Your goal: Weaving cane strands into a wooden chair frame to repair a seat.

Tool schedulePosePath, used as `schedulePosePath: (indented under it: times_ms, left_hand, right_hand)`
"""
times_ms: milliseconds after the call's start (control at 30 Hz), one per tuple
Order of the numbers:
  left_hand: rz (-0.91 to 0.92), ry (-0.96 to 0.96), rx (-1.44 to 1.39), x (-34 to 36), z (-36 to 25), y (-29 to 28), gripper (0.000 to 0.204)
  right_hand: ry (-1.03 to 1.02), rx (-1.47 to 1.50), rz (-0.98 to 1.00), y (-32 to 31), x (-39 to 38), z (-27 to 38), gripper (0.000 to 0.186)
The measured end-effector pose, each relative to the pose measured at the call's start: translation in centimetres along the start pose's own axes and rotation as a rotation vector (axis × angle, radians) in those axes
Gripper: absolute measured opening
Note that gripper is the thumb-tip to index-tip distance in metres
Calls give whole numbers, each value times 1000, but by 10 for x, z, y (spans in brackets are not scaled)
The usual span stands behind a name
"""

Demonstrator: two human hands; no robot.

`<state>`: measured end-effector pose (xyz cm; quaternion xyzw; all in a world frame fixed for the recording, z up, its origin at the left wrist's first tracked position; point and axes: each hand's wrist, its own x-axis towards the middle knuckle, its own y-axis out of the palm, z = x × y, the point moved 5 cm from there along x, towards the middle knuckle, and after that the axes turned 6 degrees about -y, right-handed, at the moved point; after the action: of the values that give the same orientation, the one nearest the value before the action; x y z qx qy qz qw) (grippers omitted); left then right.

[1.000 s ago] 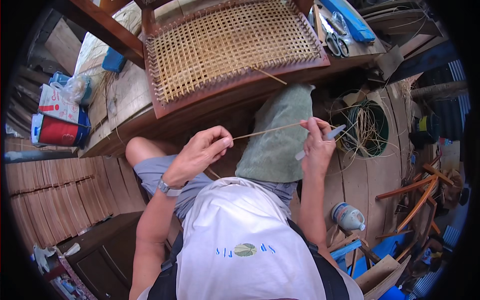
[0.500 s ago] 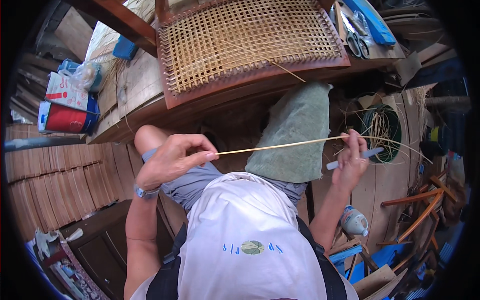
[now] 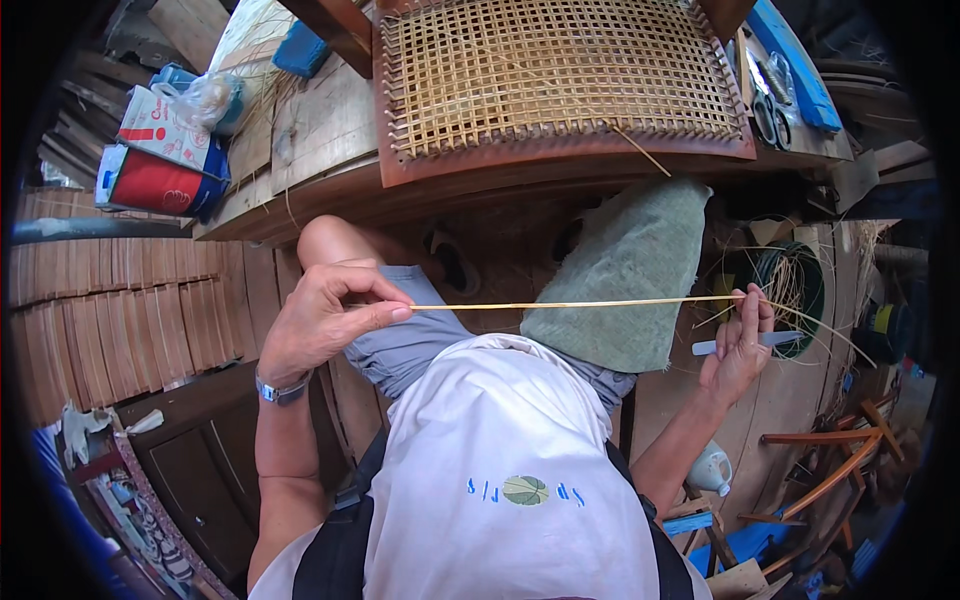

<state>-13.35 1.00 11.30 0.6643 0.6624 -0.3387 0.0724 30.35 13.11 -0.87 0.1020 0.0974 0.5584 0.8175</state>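
Observation:
A thin pale cane strip stretches taut across my lap. My left hand pinches its left end between thumb and finger. My right hand has fingers closed on the strip toward its right end and also grips a flat pale blade, which sticks out on both sides of the fingers. Beneath the strip, a grey-green cloth drapes over my right leg. Above, a wooden chair seat with woven cane rests on the bench, a loose strip hanging from its near edge.
Wooden bench holds scissors, blue blocks and containers at left. A green bucket of cane strips stands at right, with a plastic jug and loose chair frames. Stacked wooden slats lie at left.
Both hands have moved apart, mostly the right one outward, lengthening the taut span of strip and bringing it nearly level. The whole view has shifted, so the bench appears higher and further right.

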Motion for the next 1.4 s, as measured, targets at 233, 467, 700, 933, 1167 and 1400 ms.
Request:
schedulePosePath:
  times_ms: [233,467,700,933,1167,1400]
  left_hand:
    - [-101,10,24,-15,2,-11,12]
    - [-158,19,-40,-28,22,-38,12]
    - [-163,-16,-54,-37,27,-39,14]
    - [-122,-24,-31,-26,20,-26,15]
    - [-146,93,360,-2,13,2,13]
    - [-78,57,297,16,51,46,6]
  right_hand:
    - [1,18,-8,-6,2,-7,22]
    - [5,19,-198,-87,44,-25,33]
    - [28,-28,-263,-139,87,-58,38]
    - [55,-146,-351,-154,97,-72,42]
    - [124,-238,-403,-191,73,-62,36]
    - [-26,11,-423,-143,68,-54,26]
